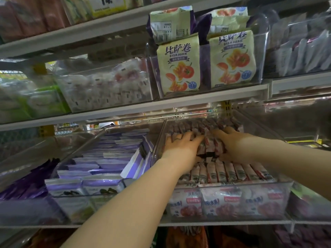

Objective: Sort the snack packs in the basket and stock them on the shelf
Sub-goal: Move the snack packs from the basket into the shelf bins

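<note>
Head view shows both arms reaching forward into a clear bin [158,149] on the lower shelf. Left hand [180,143] lies palm down on the tops of the red-and-white snack packs [210,146], fingers spread and only a little bent, not closed around anything. Right hand [230,140] is at the other side of the same bunch, fingers stretched forward along it; I cannot tell if it really grips. The bunch stands upright between the two hands, in the middle of the bin, with more rows in front and behind. Just left is a bin of purple packs [100,169]. Above, the shelf board [197,102] carries yellow tomato bags [179,68].
</note>
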